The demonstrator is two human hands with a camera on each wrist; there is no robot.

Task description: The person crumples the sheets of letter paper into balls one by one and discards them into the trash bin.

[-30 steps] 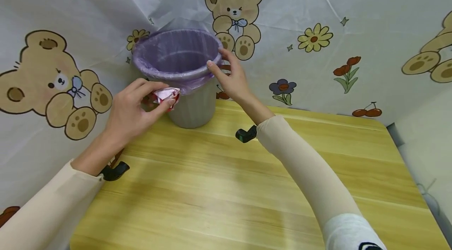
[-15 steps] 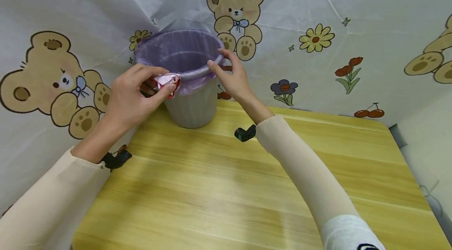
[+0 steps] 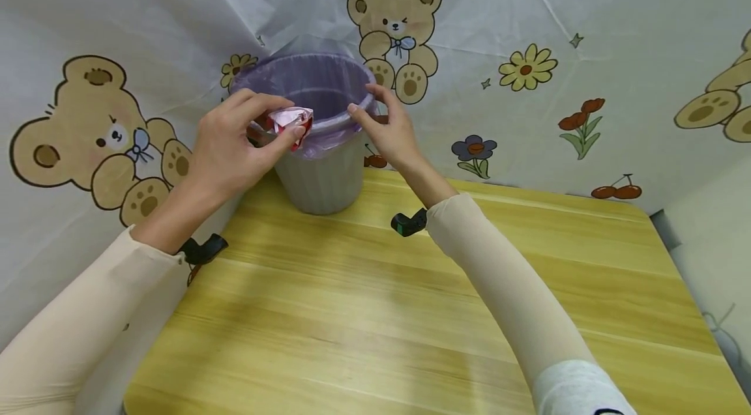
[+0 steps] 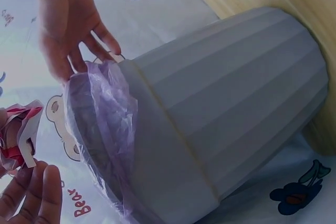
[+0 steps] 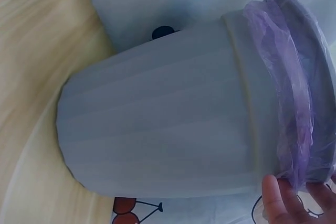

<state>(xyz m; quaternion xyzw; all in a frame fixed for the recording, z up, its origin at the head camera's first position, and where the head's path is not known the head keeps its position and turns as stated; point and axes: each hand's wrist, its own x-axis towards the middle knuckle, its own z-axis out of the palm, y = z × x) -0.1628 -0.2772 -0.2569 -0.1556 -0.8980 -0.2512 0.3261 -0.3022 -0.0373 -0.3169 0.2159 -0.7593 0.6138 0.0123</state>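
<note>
A grey trash bin, lined with a purple plastic bag, stands upright at the table's back left. Between thumb and fingers, my left hand pinches a crumpled red and white wrapper at the near left of the rim. The left wrist view has this wrapper at its left edge, outside the bin's mouth. My right hand touches the bin's right rim with spread, fairly straight fingers. In the right wrist view, the fingertips rest on the bin's side beside the bag's folded edge.
The bin stands on a yellow wood-grain table. Behind and to the left hangs a white cloth printed with bears and flowers, close against the bin. Black camera mounts jut out from the wrists.
My left hand has risen and moved right with the wrapper, from below the rim to its near left edge. The right hand keeps its place on the rim.
</note>
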